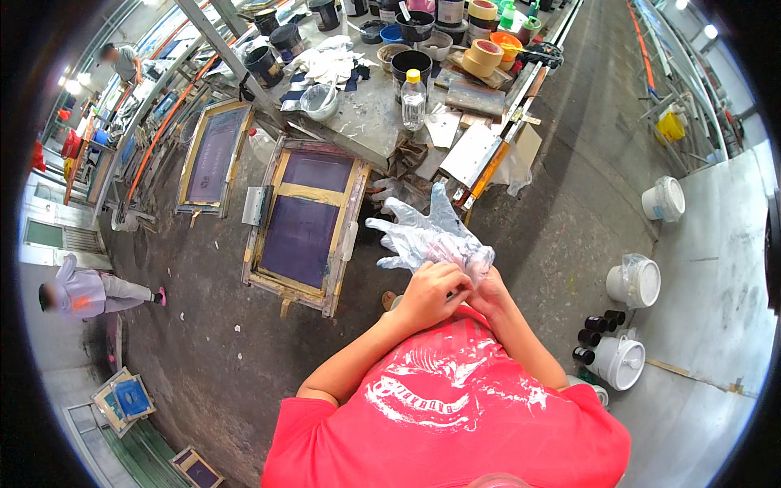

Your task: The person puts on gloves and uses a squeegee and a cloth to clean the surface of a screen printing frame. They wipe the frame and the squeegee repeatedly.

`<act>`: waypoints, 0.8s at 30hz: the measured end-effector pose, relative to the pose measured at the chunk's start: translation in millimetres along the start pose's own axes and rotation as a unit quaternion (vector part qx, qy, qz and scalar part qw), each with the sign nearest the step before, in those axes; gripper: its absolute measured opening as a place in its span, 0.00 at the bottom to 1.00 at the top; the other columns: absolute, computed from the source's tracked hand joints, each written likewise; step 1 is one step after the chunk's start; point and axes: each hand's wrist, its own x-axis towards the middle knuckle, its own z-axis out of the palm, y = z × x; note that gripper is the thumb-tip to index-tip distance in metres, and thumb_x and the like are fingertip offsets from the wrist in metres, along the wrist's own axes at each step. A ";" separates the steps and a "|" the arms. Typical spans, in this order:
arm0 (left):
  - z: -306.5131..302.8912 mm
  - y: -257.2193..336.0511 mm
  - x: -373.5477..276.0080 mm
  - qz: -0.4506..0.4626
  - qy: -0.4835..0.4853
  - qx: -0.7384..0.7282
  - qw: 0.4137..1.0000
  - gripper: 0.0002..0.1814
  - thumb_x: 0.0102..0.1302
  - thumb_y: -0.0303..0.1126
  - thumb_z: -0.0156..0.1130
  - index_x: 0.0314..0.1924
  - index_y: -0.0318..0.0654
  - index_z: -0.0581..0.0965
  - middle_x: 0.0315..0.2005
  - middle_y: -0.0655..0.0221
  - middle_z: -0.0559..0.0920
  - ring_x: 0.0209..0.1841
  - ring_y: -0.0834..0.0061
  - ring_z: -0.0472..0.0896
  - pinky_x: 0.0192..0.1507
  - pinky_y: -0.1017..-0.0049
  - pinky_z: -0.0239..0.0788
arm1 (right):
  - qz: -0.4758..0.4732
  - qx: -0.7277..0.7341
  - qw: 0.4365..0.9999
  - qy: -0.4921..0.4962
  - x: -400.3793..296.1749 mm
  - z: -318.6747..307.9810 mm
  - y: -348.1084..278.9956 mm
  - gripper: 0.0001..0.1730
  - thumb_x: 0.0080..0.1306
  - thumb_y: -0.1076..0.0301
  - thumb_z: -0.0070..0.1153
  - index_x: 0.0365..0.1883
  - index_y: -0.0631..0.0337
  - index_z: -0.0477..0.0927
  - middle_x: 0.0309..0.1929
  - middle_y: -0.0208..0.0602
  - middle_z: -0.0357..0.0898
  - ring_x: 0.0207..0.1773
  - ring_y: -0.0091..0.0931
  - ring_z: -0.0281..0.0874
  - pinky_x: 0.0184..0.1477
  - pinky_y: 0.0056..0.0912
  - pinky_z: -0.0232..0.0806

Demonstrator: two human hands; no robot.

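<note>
A translucent plastic glove (427, 229), dark-smudged on its fingers, is spread out in front of my chest. My left hand (439, 283) has its fingers closed around the cuff end. Close beside it, my right hand (485, 293) grips the same end from the other side. The glove's fingers point away from me, and its crumpled middle looks pinkish; whether anything is inside cannot be made out. Beyond it, a clear bottle with a yellow cap (413, 100) stands on a stained worktable (366, 137).
Two framed printing screens, one nearer (299, 241) and one farther (210, 158), lean left of the table. Tape rolls (482, 58) and ink tubs crowd the tabletop. White buckets (634, 280) line the right wall. One person (91, 293) stands left; another (122, 64) is at the far left.
</note>
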 end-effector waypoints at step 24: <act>28.4 -6.9 16.3 0.204 -0.090 0.033 0.974 0.06 0.57 0.37 0.62 0.32 0.45 0.76 0.33 0.72 0.78 0.38 0.71 0.78 0.38 0.70 0.65 | -0.089 0.104 0.967 -0.213 34.7 25.8 -40.4 0.42 0.63 0.31 0.37 0.70 0.44 0.59 0.73 0.39 0.52 0.74 0.38 0.49 0.66 0.67 0.47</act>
